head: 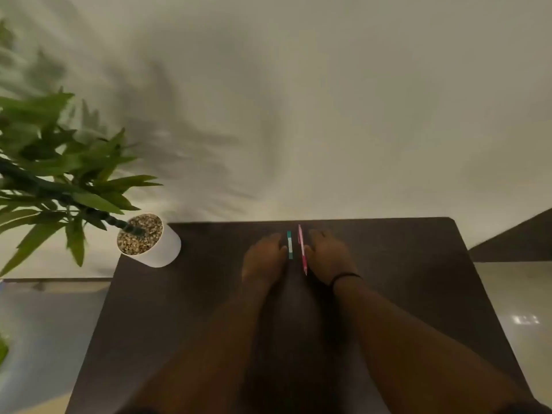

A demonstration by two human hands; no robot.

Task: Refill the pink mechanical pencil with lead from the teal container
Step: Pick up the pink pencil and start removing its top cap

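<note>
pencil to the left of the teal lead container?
No, the pink pencil lies right of the teal container, beside the right hand.

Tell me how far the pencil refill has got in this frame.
Nothing looks done yet. The slim pink mechanical pencil and the small teal lead container lie side by side on the dark brown table, apparently closed, though the blur hides detail. In hand: the left hand rests beside the container, the right hand beside the pencil; neither visibly grips. Left: opening both, transferring lead, closing.
</note>
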